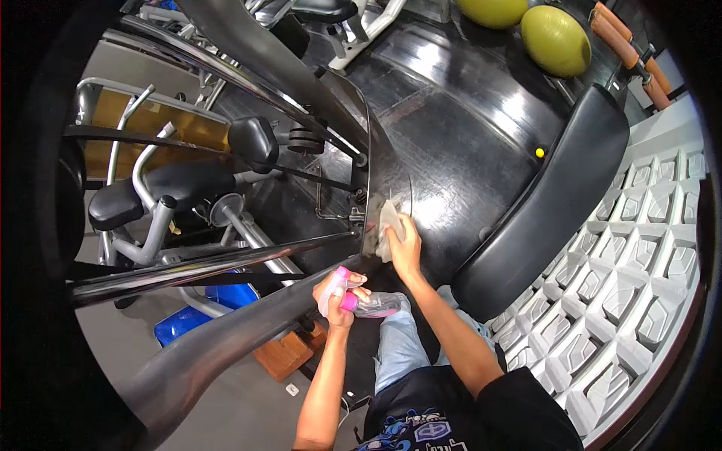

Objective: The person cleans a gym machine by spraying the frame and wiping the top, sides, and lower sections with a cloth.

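My left hand [342, 295] is closed round the pink neck and trigger of a clear spray bottle [376, 304], which lies tilted sideways above my lap. Further forward, my right hand [404, 244] grips a pale cloth [390, 225] and presses it against the dark metal panel [374, 158] of a gym machine. The cloth covers part of the panel's lower edge. Polished guide rods [226, 267] run from the left up to this panel.
A black padded bench [553, 195] stands on the right beside a white textured wall [639, 248]. Two green exercise balls [556, 41] and a small yellow ball [540, 152] are beyond. Left are a padded machine [184, 184], a blue container [184, 323] and a wooden block [282, 355].
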`<state>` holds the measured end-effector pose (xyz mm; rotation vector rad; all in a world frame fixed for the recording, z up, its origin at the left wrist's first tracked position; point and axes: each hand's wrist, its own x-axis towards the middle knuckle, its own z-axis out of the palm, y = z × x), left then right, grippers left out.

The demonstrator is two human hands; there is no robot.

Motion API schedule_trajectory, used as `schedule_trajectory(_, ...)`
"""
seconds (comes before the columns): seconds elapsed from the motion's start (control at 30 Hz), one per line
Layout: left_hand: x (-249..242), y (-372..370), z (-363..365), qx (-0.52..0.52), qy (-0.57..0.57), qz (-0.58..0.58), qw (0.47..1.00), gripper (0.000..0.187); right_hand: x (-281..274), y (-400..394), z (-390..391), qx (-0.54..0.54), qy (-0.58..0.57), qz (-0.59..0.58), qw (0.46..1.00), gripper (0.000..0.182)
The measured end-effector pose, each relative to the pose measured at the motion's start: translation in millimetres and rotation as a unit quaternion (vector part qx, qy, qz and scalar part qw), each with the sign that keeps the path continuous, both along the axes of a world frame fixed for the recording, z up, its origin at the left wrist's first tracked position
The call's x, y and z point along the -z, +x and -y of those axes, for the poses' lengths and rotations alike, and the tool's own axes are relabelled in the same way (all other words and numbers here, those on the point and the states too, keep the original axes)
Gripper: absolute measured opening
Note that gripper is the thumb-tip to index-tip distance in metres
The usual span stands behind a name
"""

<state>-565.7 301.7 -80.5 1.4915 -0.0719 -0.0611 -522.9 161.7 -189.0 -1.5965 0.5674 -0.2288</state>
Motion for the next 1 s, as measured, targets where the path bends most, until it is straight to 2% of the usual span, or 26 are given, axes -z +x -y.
schedule_trajectory(0.07, 2, -1, -1, 0.008, -0.001, 0.003, 1.0, 0.056, -34, -24, -2, -0.022, 0.028, 0.083, 0.996, 0.021)
schedule_trajectory(0.17, -6, 2, -1, 0.034, 0.028, -0.019, 0.999, 0.057, -16, -50, -13, -0.059, 0.029, 0.101, 0.993, 0.022)
schedule_trajectory(0.23, -6, 1, 0, 0.027, 0.038, 0.014, 0.999, 0.058, 27, -51, -19, -0.071, 0.002, -0.002, 0.997, 0.025)
schedule_trajectory(0.27, -6, 1, 0, 0.024, -0.007, 0.003, 1.0, 0.058, 58, -48, -22, -0.062, 0.028, -0.01, 0.998, 0.03)
schedule_trajectory(0.37, -1, -4, -1, 0.001, -0.01, -0.013, 1.0, 0.059, 117, -32, -21, -0.083, 0.001, -0.119, 0.989, 0.038)
schedule_trajectory(0.4, -4, -4, -1, 0.004, 0.042, -0.02, 0.999, 0.066, 122, -25, -16, -0.085, -0.003, -0.122, 0.989, 0.038)
schedule_trajectory(0.47, -2, -3, -2, 0.011, 0.035, -0.006, 0.999, 0.065, 126, -9, -12, -0.06, 0.09, -0.325, 0.94, 0.038)
schedule_trajectory(0.5, -6, -1, -2, 0.012, 0.038, 0.0, 0.999, 0.064, 125, -5, -12, -0.06, 0.092, -0.324, 0.94, 0.038)
schedule_trajectory(0.57, -7, -1, -2, 0.013, 0.044, 0.004, 0.999, 0.063, 123, 0, -12, -0.021, 0.021, -0.155, 0.987, 0.038)
schedule_trajectory(0.63, -6, -1, -2, 0.014, 0.047, 0.005, 0.999, 0.062, 87, -1, -7, 0.0, 0.059, -0.114, 0.992, 0.034)
schedule_trajectory(0.7, -5, -1, -3, 0.017, 0.037, 0.018, 0.999, 0.061, 58, -17, -7, -0.023, 0.071, -0.006, 0.997, 0.029)
schedule_trajectory(0.77, -5, -3, -3, 0.019, 0.037, 0.008, 0.999, 0.06, 32, -38, -9, -0.044, 0.046, 0.043, 0.997, 0.027)
schedule_trajectory(0.9, -4, -1, -3, 0.023, 0.035, 0.018, 0.999, 0.059, 82, -57, -27, -0.055, 0.015, 0.037, 0.998, 0.03)
schedule_trajectory(0.97, -1, -1, -4, 0.022, 0.035, 0.023, 0.999, 0.06, 113, -52, -28, -0.072, 0.01, -0.126, 0.989, 0.033)
schedule_trajectory(1.0, -1, -1, -4, 0.019, 0.035, 0.029, 0.999, 0.06, 116, -40, -18, -0.106, 0.067, -0.207, 0.97, 0.042)
